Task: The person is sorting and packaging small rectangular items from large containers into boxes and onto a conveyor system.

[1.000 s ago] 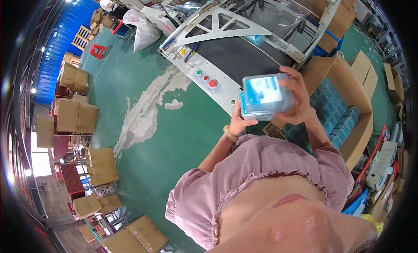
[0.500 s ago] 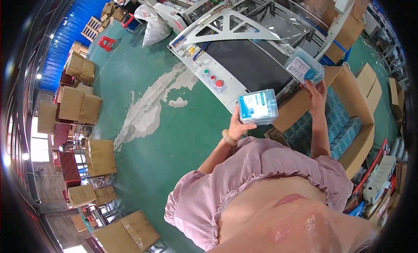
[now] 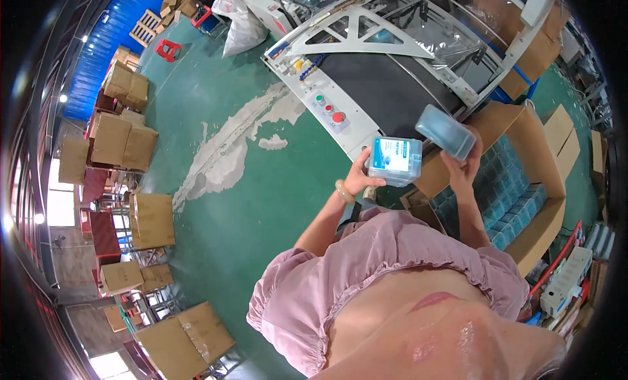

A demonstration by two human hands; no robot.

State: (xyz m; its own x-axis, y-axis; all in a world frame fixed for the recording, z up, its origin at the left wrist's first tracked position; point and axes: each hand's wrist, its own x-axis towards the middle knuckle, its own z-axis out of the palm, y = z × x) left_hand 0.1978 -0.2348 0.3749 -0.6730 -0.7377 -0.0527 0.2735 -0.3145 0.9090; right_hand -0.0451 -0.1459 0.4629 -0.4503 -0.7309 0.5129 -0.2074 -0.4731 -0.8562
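My left hand (image 3: 362,176) grips a pale blue boxed pack (image 3: 394,160) with a printed label facing me. A second pale blue pack (image 3: 445,131) is held a little higher in my right hand (image 3: 462,165), tilted, over the edge of an open cardboard box (image 3: 548,218). That box is filled with rows of the same blue packs (image 3: 509,195). Both packs hang just in front of the black conveyor belt (image 3: 386,92) of a white machine.
The machine's control panel (image 3: 327,108) carries green and red buttons. Stacks of cardboard cartons (image 3: 121,135) line the left side on the green floor (image 3: 248,184). More cartons (image 3: 186,337) stand at lower left. White sacks (image 3: 235,20) lie at the top.
The two packs were held together as one stack; now they are apart, one in each hand, the right one moved rightward toward the open box.
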